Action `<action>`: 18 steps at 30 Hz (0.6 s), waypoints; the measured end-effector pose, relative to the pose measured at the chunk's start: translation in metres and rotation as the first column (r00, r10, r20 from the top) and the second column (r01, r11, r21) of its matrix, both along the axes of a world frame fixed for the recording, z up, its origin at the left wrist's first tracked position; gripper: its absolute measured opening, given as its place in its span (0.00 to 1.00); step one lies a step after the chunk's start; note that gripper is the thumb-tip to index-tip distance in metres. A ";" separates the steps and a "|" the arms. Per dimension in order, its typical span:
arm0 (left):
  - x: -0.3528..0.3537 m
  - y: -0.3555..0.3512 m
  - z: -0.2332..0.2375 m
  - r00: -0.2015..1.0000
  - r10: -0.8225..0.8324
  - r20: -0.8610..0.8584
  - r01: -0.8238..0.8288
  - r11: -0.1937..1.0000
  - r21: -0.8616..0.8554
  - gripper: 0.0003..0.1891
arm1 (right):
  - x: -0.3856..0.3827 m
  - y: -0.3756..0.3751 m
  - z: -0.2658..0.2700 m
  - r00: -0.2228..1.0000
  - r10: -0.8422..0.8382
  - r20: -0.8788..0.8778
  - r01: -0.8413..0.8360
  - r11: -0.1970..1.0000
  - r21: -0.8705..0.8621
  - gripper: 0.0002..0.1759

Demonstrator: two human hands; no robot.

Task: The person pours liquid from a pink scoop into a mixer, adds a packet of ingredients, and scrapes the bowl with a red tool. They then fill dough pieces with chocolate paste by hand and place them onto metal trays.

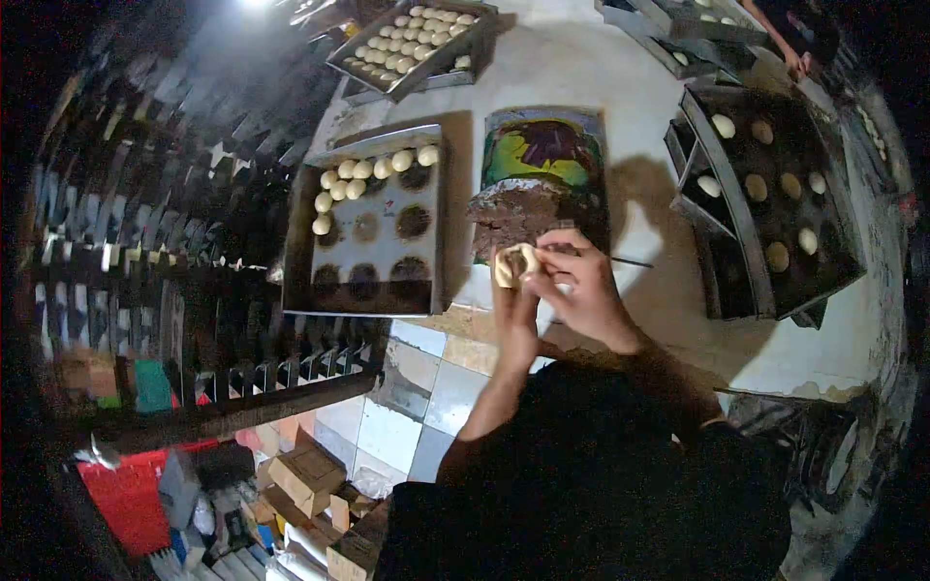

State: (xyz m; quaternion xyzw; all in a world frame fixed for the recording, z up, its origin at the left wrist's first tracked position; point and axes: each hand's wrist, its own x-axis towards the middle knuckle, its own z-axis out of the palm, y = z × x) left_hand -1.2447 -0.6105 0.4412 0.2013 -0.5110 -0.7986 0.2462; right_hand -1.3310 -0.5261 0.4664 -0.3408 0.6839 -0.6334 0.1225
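Note:
My left hand [517, 324] holds a piece of pale dough [504, 268], opened into a cup with something brown inside. The fingers of my right hand [589, 295] pinch at the dough's right edge. A thin dark stick [632, 261] juts out to the right from my right hand; its other end is hidden. Just beyond the hands, a heap of brown paste [518, 215] sits in a container with a yellow-green and dark patterned inner wall [507, 155]. To the left stands a metal tray [438, 232] with several round dough balls [358, 169] along its far and left sides.
Another tray [395, 85] full of dough balls rests on a stack at the back left. Dark trays [794, 218] with scattered dough pieces stand at right. Another person's hand [800, 64] shows at the far right. Cardboard boxes [307, 476] lie on the floor below left.

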 end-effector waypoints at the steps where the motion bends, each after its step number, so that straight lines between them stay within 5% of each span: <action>1: 0.009 0.002 -0.006 1.000 0.018 -0.025 -0.026 0.918 -0.395 0.36 | 0.012 -0.007 0.019 0.966 -0.024 -0.258 0.043 0.997 0.068 0.19; 2: 0.024 0.002 -0.005 0.999 -0.007 -0.031 -0.010 0.870 -0.493 0.35 | 0.029 -0.011 0.047 0.924 -0.030 -0.381 0.062 0.996 0.070 0.20; 4: 0.055 -0.005 0.032 0.990 0.135 -0.043 -0.108 0.527 -0.843 0.36 | 0.061 -0.023 0.063 0.904 -0.047 -0.424 0.065 0.998 0.027 0.18; 7: 0.108 -0.014 0.064 0.975 0.190 -0.111 -0.217 0.746 -0.630 0.35 | 0.101 -0.032 0.073 0.779 -0.069 -0.623 0.028 0.997 -0.076 0.16; 8: 0.124 -0.013 0.077 0.935 0.193 -0.297 -0.282 0.913 -0.294 0.37 | 0.112 -0.034 0.079 0.716 -0.074 -0.694 -0.013 0.993 -0.119 0.14; 10: 0.166 -0.032 0.073 0.857 0.103 -0.504 -0.119 0.993 0.001 0.39 | 0.139 -0.036 0.094 0.724 0.040 -0.689 -0.219 0.960 -0.173 0.12; 11: 0.188 -0.037 0.067 0.888 0.143 -0.436 -0.210 0.972 -0.108 0.40 | 0.154 -0.036 0.099 0.752 0.074 -0.655 -0.225 0.963 -0.150 0.12; 14: 0.236 -0.039 0.063 0.893 0.201 -0.403 -0.361 0.855 -0.372 0.22 | 0.189 -0.034 0.102 0.875 0.243 -0.419 -0.282 0.959 -0.031 0.14; 15: 0.247 -0.036 0.056 0.888 0.233 -0.397 -0.406 0.803 -0.436 0.19 | 0.200 -0.031 0.101 0.922 0.379 -0.084 -0.375 0.925 0.060 0.14; 17: 0.264 -0.030 0.054 0.880 0.264 -0.394 -0.465 0.644 -0.607 0.12 | 0.219 -0.021 0.091 0.761 0.460 0.458 -0.498 0.866 -0.043 0.14; 18: 0.272 -0.029 0.056 0.904 0.238 -0.354 -0.426 0.555 -0.714 0.11 | 0.229 -0.019 0.087 0.842 0.425 0.332 -0.438 0.898 -0.039 0.14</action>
